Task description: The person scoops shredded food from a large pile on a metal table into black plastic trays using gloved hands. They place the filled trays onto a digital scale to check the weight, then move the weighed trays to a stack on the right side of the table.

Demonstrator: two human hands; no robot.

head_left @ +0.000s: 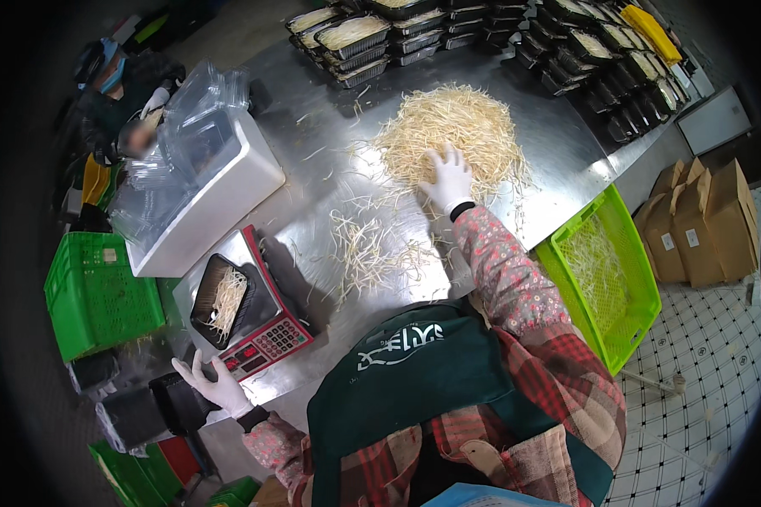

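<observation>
Fingers spread, apparently empty, the left hand sits beside the red scale, near its black tray. Farther, I see the right hand, nearer the sprout pile, which lies ahead of and against its parted fingers; any grip I cannot tell.

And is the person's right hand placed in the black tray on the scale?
No, the right hand rests against the large sprout heap on the metal table, away from the scale.
</observation>
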